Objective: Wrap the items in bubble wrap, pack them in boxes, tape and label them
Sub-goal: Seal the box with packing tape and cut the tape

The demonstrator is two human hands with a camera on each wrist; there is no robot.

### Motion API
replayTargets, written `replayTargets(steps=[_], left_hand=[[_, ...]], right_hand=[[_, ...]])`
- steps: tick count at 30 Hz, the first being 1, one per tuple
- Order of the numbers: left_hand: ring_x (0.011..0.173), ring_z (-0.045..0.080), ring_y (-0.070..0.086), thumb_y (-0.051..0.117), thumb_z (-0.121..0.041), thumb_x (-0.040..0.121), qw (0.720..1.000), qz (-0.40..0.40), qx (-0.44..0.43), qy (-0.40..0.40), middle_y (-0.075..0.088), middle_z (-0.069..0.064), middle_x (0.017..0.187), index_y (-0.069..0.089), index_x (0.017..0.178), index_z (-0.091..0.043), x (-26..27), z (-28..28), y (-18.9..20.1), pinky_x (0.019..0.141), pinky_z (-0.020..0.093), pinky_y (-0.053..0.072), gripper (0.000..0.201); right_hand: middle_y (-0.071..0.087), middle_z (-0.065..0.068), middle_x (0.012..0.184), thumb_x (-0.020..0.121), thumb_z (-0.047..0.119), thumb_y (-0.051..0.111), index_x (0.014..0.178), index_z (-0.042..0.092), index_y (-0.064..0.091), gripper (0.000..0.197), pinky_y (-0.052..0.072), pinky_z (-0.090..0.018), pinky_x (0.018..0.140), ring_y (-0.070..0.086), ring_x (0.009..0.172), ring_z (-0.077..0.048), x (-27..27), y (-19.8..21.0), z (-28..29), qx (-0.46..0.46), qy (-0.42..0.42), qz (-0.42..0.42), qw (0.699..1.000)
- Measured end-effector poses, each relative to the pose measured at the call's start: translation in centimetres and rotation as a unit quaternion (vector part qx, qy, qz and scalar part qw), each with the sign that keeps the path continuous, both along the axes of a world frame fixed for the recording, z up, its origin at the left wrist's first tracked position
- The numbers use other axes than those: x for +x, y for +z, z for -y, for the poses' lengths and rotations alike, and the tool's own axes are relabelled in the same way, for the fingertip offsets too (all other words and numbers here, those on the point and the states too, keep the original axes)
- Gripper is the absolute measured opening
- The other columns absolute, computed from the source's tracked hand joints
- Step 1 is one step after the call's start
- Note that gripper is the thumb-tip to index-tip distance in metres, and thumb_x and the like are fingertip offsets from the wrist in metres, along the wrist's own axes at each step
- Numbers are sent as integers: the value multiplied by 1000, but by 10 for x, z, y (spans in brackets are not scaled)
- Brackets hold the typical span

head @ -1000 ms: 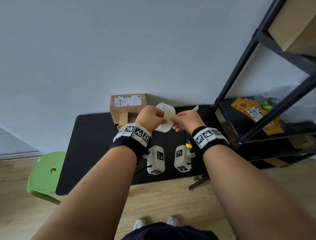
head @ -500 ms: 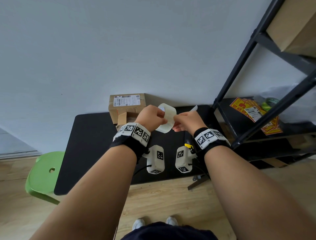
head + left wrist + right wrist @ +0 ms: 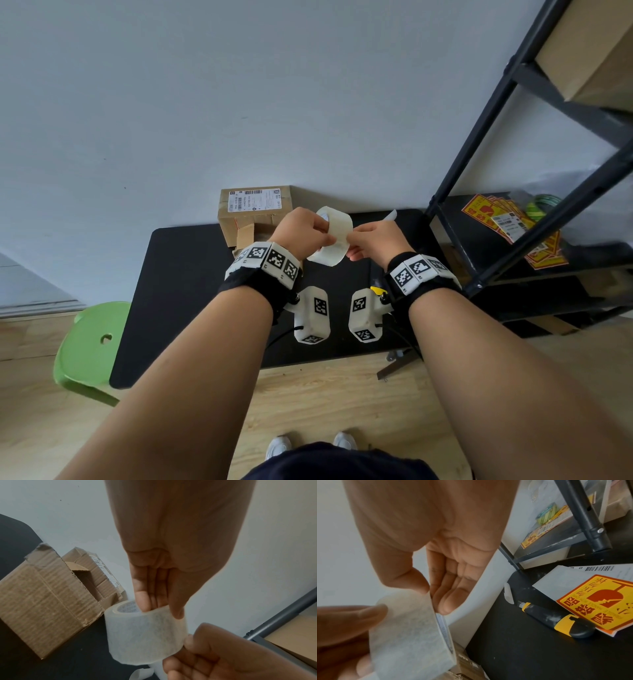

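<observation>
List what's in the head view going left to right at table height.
green stool → cardboard box → left hand → tape roll → right hand → black shelf rack → yellow stickers

A black tabletop (image 3: 178,308) abuts a plain grey-white wall (image 3: 239,102), with a green stool (image 3: 92,346) at left, a black metal shelving unit (image 3: 479,219) at right, and light wood flooring (image 3: 325,394).
</observation>
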State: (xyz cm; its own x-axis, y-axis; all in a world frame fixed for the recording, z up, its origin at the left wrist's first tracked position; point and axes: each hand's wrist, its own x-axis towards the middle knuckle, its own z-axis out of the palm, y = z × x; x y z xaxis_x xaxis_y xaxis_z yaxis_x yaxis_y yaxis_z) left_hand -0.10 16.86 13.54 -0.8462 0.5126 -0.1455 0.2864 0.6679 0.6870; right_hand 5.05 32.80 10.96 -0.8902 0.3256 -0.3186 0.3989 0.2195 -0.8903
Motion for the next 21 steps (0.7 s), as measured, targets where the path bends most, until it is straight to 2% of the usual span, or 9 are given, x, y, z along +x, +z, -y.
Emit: replayTargets(steps=[4,7,8,10,13,18,21], left_hand=[[62,16,54,66,-18,88,1000,4,-6,-5,65,8,70,71,78,-7,1,1,1,67,29,44,15],[79,21,69,66,-14,88,999,35,30,7,74,9,85,76,96,-8,2,3,-1,81,33,55,14],[82,23,70,67,-14,87,999,35,32,8,74,10,88,76,99,-9,2,3,-2,84,36,55,16],[83,25,70,67,-15,86,999,21,23,10,73,12,89,77,97,-8,2,4,-5,86,40,55,16],[82,27,68,67,-17,86,1000,14,15,13,71,14,86,76,93,-4,2,5,-6,83,41,54,17],[82,28,67,67,-18,86,1000,5,6,8,70,16,87,75,91,-2,5,3,-4,77,35,52,19],[77,23,62,66,-18,88,1000,4,-2,-1,70,15,84,75,88,-3,5,3,-4,69,28,47,18]], right_hand=[[71,-14,69,82,3,61,87,0,72,13,60,-32,76,67,62,-20,1,-1,2,20,2,6,1000],[68,-13,68,87,-3,58,89,-3,70,12,58,-24,61,65,57,-17,6,0,1,24,0,-12,1000],[67,-13,69,88,-5,56,91,-5,69,13,58,-23,60,65,59,-17,7,1,1,12,2,-13,1000],[69,-17,74,90,-4,56,92,-7,68,13,59,-24,61,67,62,-19,9,3,2,-22,5,-9,1000],[70,-20,77,89,1,58,83,-4,69,13,60,-28,65,68,64,-22,9,3,5,-49,-2,-6,999],[71,-17,69,85,3,60,74,0,69,14,60,-37,76,69,68,-27,7,1,4,-29,-7,5,1000],[71,-18,68,82,4,62,72,1,70,13,60,-42,82,70,69,-30,7,1,5,-12,-9,13,1000]])
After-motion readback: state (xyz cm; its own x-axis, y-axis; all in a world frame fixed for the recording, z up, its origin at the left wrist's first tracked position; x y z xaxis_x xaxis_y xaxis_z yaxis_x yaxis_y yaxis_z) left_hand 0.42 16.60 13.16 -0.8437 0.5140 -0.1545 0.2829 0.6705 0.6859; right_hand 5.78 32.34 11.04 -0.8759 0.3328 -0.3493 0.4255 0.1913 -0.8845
